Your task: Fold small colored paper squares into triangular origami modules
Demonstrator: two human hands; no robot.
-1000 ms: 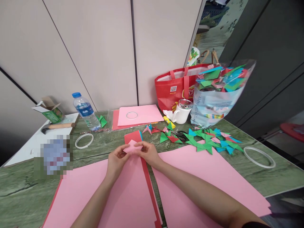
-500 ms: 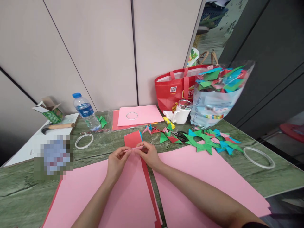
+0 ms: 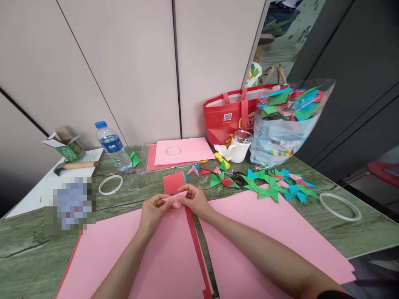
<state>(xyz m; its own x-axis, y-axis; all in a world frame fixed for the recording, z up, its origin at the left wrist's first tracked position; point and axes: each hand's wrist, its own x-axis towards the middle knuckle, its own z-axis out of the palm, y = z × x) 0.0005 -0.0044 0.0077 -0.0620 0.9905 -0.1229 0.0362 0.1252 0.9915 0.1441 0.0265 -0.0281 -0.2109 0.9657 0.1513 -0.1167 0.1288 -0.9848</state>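
Between my two hands is a small folded piece of pink paper point(image 3: 177, 200), its creased faces turned partly toward me. My left hand point(image 3: 156, 209) pinches its left end, and my right hand point(image 3: 195, 202) pinches its right end. Both hands are just above a large stack of pink sheets point(image 3: 168, 253) with red paper showing along its edge. Right behind the fingers lies a stack of red paper squares point(image 3: 174, 182) with blue at its side. A second stack of pink sheets point(image 3: 264, 232) lies under my right forearm.
Folded paper pieces point(image 3: 264, 187), joined in rings, lie at right near black-handled scissors point(image 3: 238, 178). Behind stand a white mug point(image 3: 239, 149), a red bag point(image 3: 224, 124) and a clear bag of folded pieces point(image 3: 274, 137). A water bottle point(image 3: 114, 147), tape ring point(image 3: 110, 185) and hammer point(image 3: 76, 165) are at left.
The pink paper, seen nearly edge-on before, now shows more of its folded faces and a point hanging toward me. Both hands stay in about the same place.
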